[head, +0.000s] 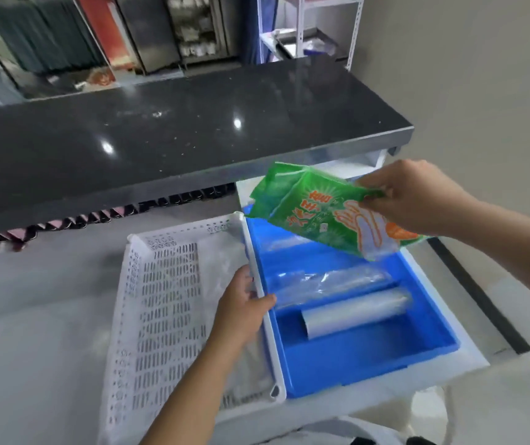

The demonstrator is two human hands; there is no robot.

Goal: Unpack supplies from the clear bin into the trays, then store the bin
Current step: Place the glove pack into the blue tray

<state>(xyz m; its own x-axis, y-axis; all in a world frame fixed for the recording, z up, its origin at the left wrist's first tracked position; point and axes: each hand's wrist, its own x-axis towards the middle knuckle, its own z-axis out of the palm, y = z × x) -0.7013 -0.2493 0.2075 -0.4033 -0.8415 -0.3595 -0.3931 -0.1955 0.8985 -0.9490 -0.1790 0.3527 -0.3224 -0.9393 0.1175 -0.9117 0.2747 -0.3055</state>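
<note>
My right hand [417,195] holds a green glove packet [324,213] by its right end, tilted above the far side of the blue tray [385,364]. Inside the blue tray lie two clear plastic rolls [353,311], one wrapped in loose film. My left hand [241,311] grips the right rim of the white perforated tray [161,300], which sits left of the blue tray and touches it. A thin clear plastic sheet lies in the white tray near my left wrist. The clear bin is not in view.
A dark glossy countertop [177,139] overhangs the far side of the white work surface [48,316]. Black binder clips [174,200] line up under its edge. A white metal shelf rack [308,30] stands at the back. A beige wall is on the right.
</note>
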